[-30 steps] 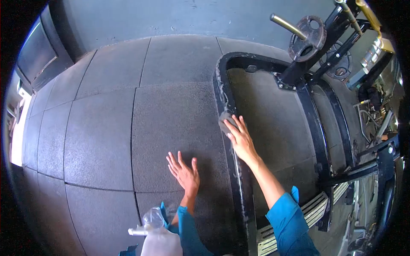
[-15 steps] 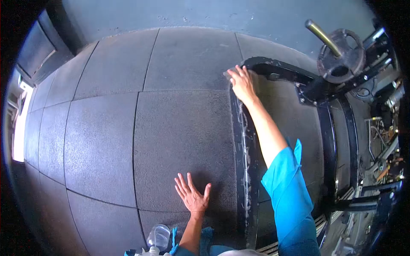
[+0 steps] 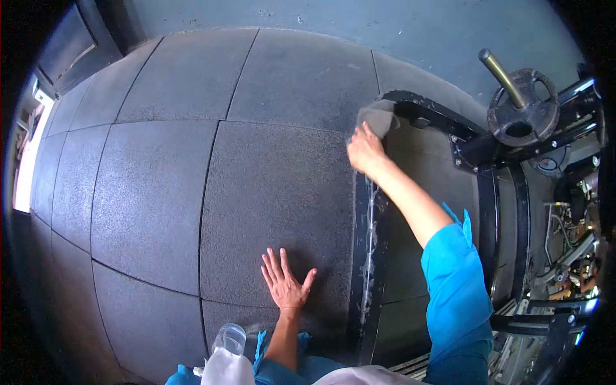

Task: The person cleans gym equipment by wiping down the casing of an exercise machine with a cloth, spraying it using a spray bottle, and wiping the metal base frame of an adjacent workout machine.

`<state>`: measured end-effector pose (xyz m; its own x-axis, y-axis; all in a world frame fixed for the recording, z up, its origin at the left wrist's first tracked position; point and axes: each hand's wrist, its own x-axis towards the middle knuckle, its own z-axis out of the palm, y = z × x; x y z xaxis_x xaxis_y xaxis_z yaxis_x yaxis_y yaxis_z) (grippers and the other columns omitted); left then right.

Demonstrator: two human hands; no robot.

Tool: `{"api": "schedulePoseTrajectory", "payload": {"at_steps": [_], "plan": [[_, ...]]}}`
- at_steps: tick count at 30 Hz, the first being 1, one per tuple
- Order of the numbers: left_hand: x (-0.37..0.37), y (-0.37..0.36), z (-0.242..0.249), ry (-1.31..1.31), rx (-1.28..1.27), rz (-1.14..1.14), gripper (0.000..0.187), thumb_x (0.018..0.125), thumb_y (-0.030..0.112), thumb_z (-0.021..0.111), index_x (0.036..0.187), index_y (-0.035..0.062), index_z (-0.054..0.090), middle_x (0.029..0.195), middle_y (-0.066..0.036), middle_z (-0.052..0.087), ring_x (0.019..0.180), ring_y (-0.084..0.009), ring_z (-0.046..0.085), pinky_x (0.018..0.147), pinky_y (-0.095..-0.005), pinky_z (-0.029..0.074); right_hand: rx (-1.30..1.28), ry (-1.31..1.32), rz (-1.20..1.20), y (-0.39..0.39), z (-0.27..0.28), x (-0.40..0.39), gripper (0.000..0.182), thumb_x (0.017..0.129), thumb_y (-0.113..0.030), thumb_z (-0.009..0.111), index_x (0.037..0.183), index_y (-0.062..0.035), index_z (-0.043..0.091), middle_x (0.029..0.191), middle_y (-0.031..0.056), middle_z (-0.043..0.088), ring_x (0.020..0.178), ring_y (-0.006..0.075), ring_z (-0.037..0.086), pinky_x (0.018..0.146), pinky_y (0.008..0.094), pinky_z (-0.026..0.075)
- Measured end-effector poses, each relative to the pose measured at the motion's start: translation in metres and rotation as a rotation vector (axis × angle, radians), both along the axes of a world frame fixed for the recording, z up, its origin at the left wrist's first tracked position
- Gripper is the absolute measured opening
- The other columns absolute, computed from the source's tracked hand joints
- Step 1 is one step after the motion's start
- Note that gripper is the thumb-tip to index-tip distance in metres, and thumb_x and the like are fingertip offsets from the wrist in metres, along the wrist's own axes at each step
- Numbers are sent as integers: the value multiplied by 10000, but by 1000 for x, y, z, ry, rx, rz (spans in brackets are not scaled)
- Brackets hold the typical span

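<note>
My left hand [image 3: 288, 285] lies flat on the black rubber floor tiles [image 3: 276, 192], fingers spread and holding nothing. Farther forward, my right hand [image 3: 367, 152] is closed on a grey cloth [image 3: 380, 118], which spreads out past the fingers and is slightly blurred. Cloth and hand are at the far corner of a black metal frame [image 3: 369, 256], where its long floor beam bends to the right. Pale streaks and worn patches mark the top of that beam. Close to my body, left of my left forearm, is a clear plastic bottle [image 3: 231, 338], its lower part hidden by whitish material.
A weight plate [image 3: 523, 109] with a brass-coloured peg [image 3: 502, 77] sits on the machine at the right. More gym equipment [image 3: 564, 256] crowds the right edge. A grey wall [image 3: 333, 25] bounds the back, and a dark door [image 3: 67, 48] stands at far left.
My right hand has pulled back slightly along the beam's corner, and more of the grey cloth shows. My left hand stays flat on the floor. The camera view has shifted a little.
</note>
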<state>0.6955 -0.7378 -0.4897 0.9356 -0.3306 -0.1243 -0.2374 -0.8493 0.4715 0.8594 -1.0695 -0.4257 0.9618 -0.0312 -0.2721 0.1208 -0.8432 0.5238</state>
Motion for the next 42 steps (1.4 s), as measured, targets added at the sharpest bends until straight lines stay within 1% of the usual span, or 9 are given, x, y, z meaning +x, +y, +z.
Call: {"api": "schedulePoseTrajectory", "payload": {"at_steps": [2,7,12,14,18,19,23,28,42], "plan": [[0,0,-1,2,-22,6,936,780,662,520,1450,86,211,1521,-168,122,1413,-348,63,1145,-468,72,44,83,7,39,1,-46,248,798,-198,512,825,-69,722,932,124,681,1099,275,542,1055,469,293],[0,0,3,-10,-23,12,907,803,665,487,1449,86,220,1518,-171,139,1413,-342,83,1139,-472,105,143,368,-62,146,-14,-190,369,833,-195,444,1005,33,677,1147,228,604,1188,341,492,1080,424,288],[0,1,-2,-41,-31,0,906,803,658,493,1449,85,219,1519,-171,137,1414,-338,82,1140,-467,104,485,362,59,234,21,-331,280,810,-167,471,877,38,650,1081,284,589,1089,369,542,1007,435,356],[-2,0,-1,-36,-21,0,905,803,654,495,1450,86,218,1519,-172,136,1414,-337,80,1141,-464,101,717,674,7,248,57,-341,269,800,-152,503,966,10,639,1116,244,590,1060,360,564,925,442,443],[0,0,1,-18,-20,5,893,804,635,512,1450,93,219,1523,-160,126,1414,-336,70,1145,-452,90,762,540,-161,213,89,-334,400,811,-170,554,1211,-154,565,1309,156,494,1078,305,568,749,388,547],[-1,0,1,-11,-26,10,889,803,618,531,1451,99,215,1528,-150,115,1415,-337,61,1148,-448,85,885,13,64,183,60,-326,380,860,-181,523,1236,-144,555,1336,161,467,1157,296,523,876,449,492],[-2,-1,4,-38,-32,19,875,806,602,541,1450,102,224,1528,-149,120,1414,-342,67,1145,-452,101,884,-204,-118,83,46,-178,337,892,-133,490,1214,-141,590,1379,145,428,1349,298,303,1126,515,152],[-3,-2,-1,-82,-25,9,878,809,618,524,1452,103,220,1528,-152,110,1416,-335,56,1146,-452,90,814,-542,-170,7,13,-64,246,917,-146,493,1120,-141,632,1347,76,483,1374,253,265,1138,489,133],[-7,0,-4,-157,-108,40,848,820,586,538,1458,136,205,1537,-117,97,1420,-313,49,1149,-442,99,889,86,28,245,56,-396,197,813,-175,538,911,-46,651,1143,169,588,1176,321,498,1032,487,345]]}}
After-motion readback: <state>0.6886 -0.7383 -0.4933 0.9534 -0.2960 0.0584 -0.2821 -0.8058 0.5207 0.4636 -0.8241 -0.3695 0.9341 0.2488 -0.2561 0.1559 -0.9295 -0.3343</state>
